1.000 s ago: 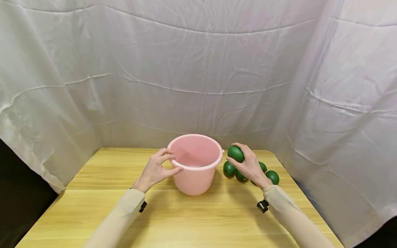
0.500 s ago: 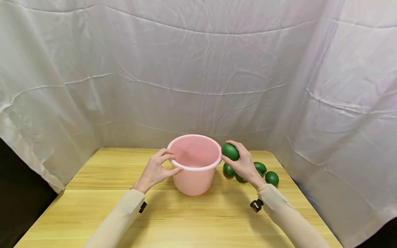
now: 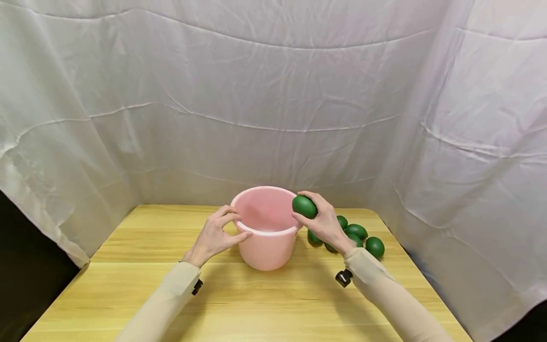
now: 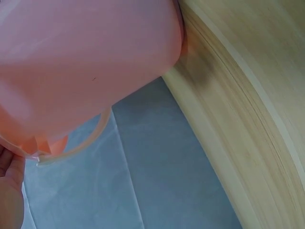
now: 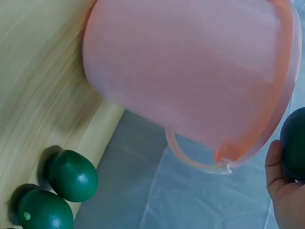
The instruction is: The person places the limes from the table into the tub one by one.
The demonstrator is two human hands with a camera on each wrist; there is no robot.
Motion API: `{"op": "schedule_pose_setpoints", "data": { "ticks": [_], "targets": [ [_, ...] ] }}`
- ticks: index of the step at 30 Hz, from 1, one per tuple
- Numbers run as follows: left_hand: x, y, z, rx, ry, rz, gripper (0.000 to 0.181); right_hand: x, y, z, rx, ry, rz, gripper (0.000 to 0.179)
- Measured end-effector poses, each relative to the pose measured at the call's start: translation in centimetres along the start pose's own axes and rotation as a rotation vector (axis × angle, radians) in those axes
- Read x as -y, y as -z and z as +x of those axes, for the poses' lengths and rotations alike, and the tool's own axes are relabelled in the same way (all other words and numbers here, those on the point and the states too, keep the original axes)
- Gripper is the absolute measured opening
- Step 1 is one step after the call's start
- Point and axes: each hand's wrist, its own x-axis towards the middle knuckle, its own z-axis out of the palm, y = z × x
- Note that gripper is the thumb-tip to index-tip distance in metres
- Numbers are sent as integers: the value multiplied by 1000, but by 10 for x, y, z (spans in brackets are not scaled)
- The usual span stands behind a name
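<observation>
A pink plastic bucket point(image 3: 267, 251) stands upright on the wooden table, its mouth facing up. My left hand point(image 3: 213, 237) holds its rim at the left front, fingers and thumb spread along the edge. In the right wrist view the bucket point(image 5: 186, 67) shows its pale carrying handle hanging at the back. My right hand point(image 3: 322, 221) grips a dark green, egg-shaped fruit point(image 3: 304, 207) between thumb and fingers, at the bucket's right rim and overlapping the mouth in the head view. The held fruit point(image 5: 294, 143) is only partly visible in the right wrist view.
Several more green fruits of the same kind point(image 3: 375, 247) lie on the table point(image 3: 273, 304) right of the bucket, partly behind my right hand. One fruit point(image 5: 45, 210) shows a pale stem spot. A white cloth curtain point(image 3: 256, 95) encloses the back and sides.
My right hand has carried the green fruit leftward from beside the bucket to its right rim. More of the fruits on the table now show. My left hand has stayed at the rim.
</observation>
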Motion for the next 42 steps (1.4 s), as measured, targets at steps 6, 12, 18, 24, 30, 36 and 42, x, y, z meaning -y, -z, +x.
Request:
{"op": "schedule_pose_setpoints", "data": {
  "ticks": [6, 12, 18, 24, 30, 36, 42],
  "targets": [
    [1, 0, 0, -3, 1, 10, 37, 2, -6, 6, 27, 17, -7, 54],
    [1, -1, 1, 0, 3, -9, 36, 4, -9, 12, 54, 3, -42, 54],
    [1, 0, 1, 7, 17, -12, 35, 5, -13, 18, 88, -11, -51, 55],
    [1, -1, 2, 3, 13, -12, 35, 5, -18, 22, 129, -26, -64, 55],
    [1, -1, 2, -1, 10, -10, 35, 0, -24, 26, 156, -43, -88, 57],
    [0, -1, 3, 8, 23, -14, 36, -3, -28, 29, 181, -26, -111, 57],
    [1, -1, 1, 13, 35, -21, 36, -2, -30, 33, 188, -23, -131, 57]
  ]
}}
